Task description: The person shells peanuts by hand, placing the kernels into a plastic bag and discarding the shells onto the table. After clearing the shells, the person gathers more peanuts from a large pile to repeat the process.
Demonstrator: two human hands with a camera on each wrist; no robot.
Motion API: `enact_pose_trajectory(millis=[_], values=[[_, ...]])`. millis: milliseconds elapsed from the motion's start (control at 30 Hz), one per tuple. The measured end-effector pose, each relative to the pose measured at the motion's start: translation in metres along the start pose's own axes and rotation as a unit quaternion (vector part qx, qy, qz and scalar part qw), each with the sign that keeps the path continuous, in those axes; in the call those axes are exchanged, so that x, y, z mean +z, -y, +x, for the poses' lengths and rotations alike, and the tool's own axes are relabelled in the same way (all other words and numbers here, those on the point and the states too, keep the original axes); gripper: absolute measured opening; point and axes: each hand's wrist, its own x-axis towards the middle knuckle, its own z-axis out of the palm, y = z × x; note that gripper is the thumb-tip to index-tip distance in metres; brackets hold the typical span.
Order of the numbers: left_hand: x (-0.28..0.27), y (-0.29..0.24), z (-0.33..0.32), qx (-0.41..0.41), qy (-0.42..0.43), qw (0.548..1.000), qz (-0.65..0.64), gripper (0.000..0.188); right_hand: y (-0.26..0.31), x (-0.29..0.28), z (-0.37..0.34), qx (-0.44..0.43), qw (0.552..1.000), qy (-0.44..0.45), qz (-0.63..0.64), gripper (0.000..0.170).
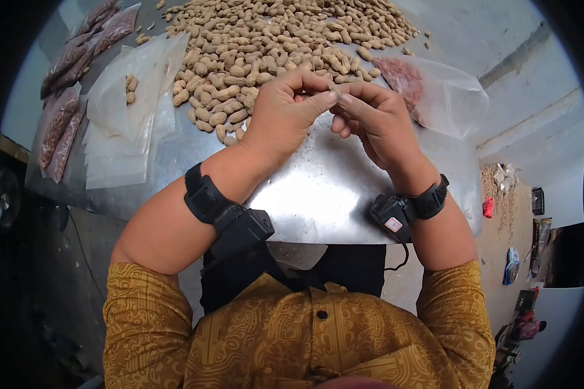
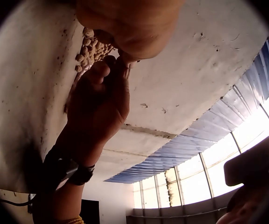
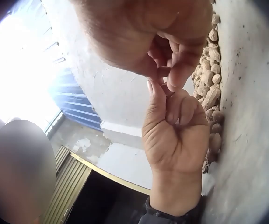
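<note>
Both hands meet fingertip to fingertip above the near side of a peanut pile (image 1: 240, 55). My left hand (image 1: 284, 113) pinches between thumb and curled forefinger, its thumb tip meeting the right thumb. My right hand (image 1: 384, 123) pinches at the same spot, its other fingers curled inward. Between the fingertips is a small brown peanut (image 3: 163, 71), mostly hidden by the fingers. In the left wrist view the left hand (image 2: 129, 30) covers the fingertips from above.
A clear bag of reddish kernels (image 1: 402, 81) lies right of the pile. Flat clear bags (image 1: 120, 139) are stacked at the left, with two peanuts on top. Filled kernel bags (image 1: 58, 129) lie along the left edge of the metal table (image 1: 324, 188).
</note>
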Motion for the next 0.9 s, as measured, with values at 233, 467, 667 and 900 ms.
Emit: enact_pose_trajectory(millis=[233, 467, 667, 900], values=[[-0.001, 0.004, 0.000, -0.021, -0.001, 1.000, -0.014, 0.009, -0.004, 0.002, -0.001, -0.031, 0.995, -0.022, -0.088, 0.014], [0.006, 0.004, -0.001, -0.036, -0.032, 0.999, -0.012, 0.010, -0.009, 0.007, 0.001, -0.004, 0.999, -0.054, 0.001, 0.016], [0.008, 0.005, 0.001, -0.019, -0.047, 0.997, -0.062, 0.005, -0.013, 0.013, 0.002, 0.026, 0.976, -0.043, 0.212, 0.015], [0.014, 0.009, -0.001, 0.012, -0.028, 0.993, -0.115, 0.009, -0.014, 0.020, 0.001, 0.013, 0.954, -0.026, 0.298, 0.015]])
